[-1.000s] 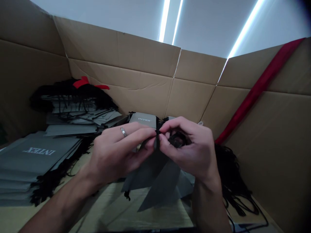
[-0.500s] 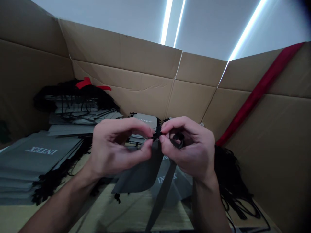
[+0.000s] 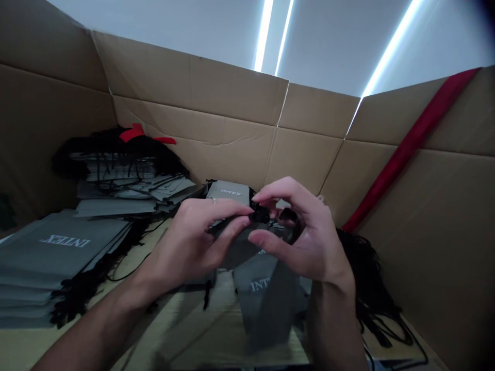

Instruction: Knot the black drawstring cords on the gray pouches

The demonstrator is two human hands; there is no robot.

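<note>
My left hand is closed, thumb and forefinger pinching a bunched black cord at the top of a grey drawstring pouch. The pouch hangs below the fingers, blurred and partly hidden. Close on the other side, my right hand has its thumb and forefinger spread apart around the bunched cord. Its other fingers curl about a small dark item that I cannot make out. Below both hands lies another grey pouch with white INTEX lettering, partly covered by a blurred grey shape.
Stacked grey INTEX pouches with black cords stand at the left. Behind them is a higher pile with red strips. More pouches lie at the back. Black cords heap at the right, beside cardboard walls.
My right thumb and forefinger have let go of the bunched cord and spread apart. My left hand has shifted slightly right, still pinching, and the held pouch has swung.
</note>
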